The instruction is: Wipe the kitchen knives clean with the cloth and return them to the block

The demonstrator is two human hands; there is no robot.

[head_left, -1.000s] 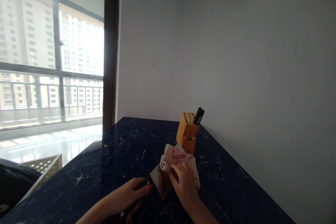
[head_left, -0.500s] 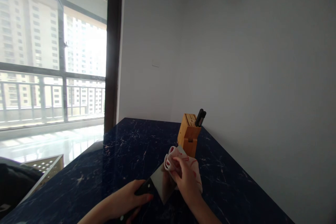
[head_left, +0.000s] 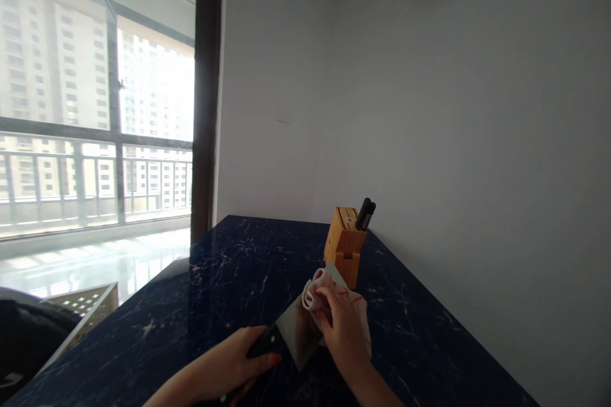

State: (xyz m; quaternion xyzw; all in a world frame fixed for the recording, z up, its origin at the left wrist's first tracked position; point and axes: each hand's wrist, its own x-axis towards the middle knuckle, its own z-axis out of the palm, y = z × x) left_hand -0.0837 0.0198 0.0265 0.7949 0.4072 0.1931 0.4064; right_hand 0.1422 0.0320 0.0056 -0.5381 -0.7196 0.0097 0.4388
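My left hand is closed round the black handle of a cleaver, whose wide steel blade points up and to the right over the table. In my right hand is a bunched white cloth with red markings, pressed against the blade's upper part. The cloth's loose end hangs down on the right side of that hand. A corner of the blade shows beyond the cloth. Just past it stands a wooden knife block with black-handled knives in its right side.
The dark blue marbled table runs back to a grey wall. At the lower left, a chair with a perforated panel and a dark item stand beside the table. A large window fills the left.
My right hand and the cloth have shifted slightly to the right along the blade. My left hand keeps its hold on the cleaver, nearly unmoved.
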